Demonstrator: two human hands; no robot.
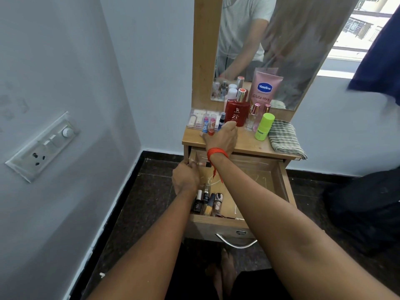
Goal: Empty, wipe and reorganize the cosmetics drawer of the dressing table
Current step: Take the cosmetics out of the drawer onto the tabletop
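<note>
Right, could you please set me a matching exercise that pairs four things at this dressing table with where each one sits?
Things:
1. nail polish bottles
2. checked cloth
3. Vaseline tube
4. green bottle

Places:
A. leaning against the mirror
B. at the right end of the tabletop
C. inside the open drawer
D. standing upright just left of the cloth

Pairs: 1-C, 2-B, 3-A, 4-D
</note>
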